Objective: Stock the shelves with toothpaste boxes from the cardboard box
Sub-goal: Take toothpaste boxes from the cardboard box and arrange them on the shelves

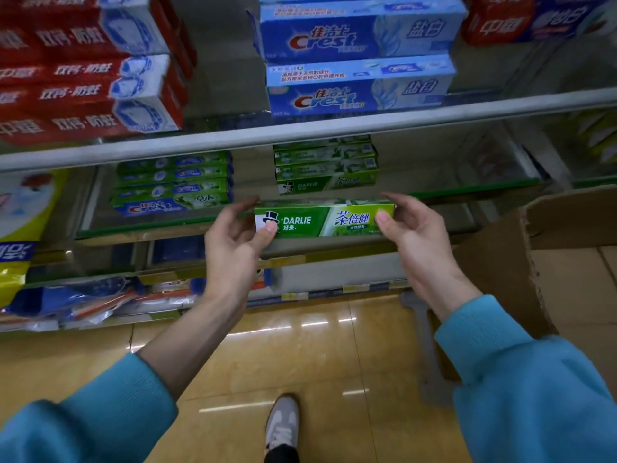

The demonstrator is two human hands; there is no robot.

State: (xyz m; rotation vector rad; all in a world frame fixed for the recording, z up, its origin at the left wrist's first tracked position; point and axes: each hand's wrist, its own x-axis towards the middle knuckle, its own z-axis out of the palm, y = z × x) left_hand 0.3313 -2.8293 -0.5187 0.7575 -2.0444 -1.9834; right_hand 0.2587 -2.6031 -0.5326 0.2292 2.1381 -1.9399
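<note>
Mid-frame, left hand (pixel 233 235) pinches the Darlie box's (pixel 324 219) left end, thumb on its face; right hand (pixel 414 228) clamps the other end. It hovers level before the Darlie stack (pixel 325 168) behind. Shove crooked and that stack could topple. Carton (pixel 500 262) waits far right.

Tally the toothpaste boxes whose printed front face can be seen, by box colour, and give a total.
Red boxes, upper shelf, left stack: 4
Blue Crest boxes, upper shelf, middle: 2
Green Crest box, lower shelf: 1
Green Darlie boxes: 2, one on the shelf stack, one held in both hands
Total: 9
</note>
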